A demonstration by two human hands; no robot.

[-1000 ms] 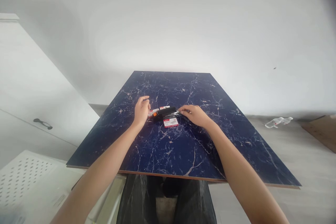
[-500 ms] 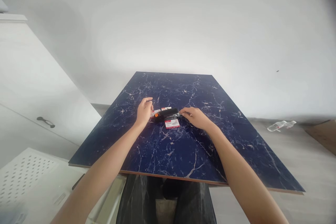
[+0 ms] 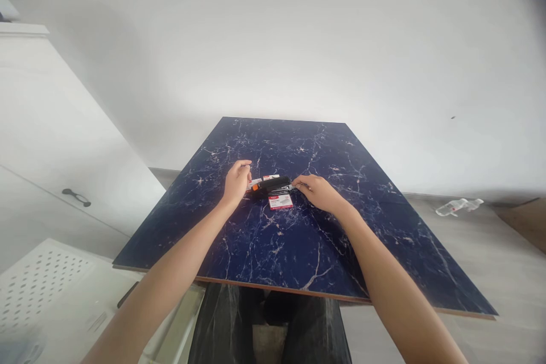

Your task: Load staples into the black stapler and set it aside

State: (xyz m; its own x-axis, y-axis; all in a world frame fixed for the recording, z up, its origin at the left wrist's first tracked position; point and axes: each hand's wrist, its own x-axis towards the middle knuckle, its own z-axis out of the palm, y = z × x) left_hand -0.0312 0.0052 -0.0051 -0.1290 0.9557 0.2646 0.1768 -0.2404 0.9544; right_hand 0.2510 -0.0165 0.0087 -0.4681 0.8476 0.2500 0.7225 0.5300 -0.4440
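Our blue, white-veined, marble-patterned tabletop (image 3: 273, 256) spreads to straight edges well beyond our hands. Mid-table, our right hand (image 3: 316, 190) pinches at the right end, and our left hand (image 3: 238, 182) curls by the left, of the long black, orange-tipped stapler (image 3: 275, 183); we cannot tell either's grip. Just nearer lies a rectangular red-and-white box (image 3: 280, 202), contents hidden.

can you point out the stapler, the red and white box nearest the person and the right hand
Stapler (image 3: 275, 183): head view, black top
Box (image 3: 280, 202): head view, printed face
Right hand (image 3: 318, 191): head view, back of hand
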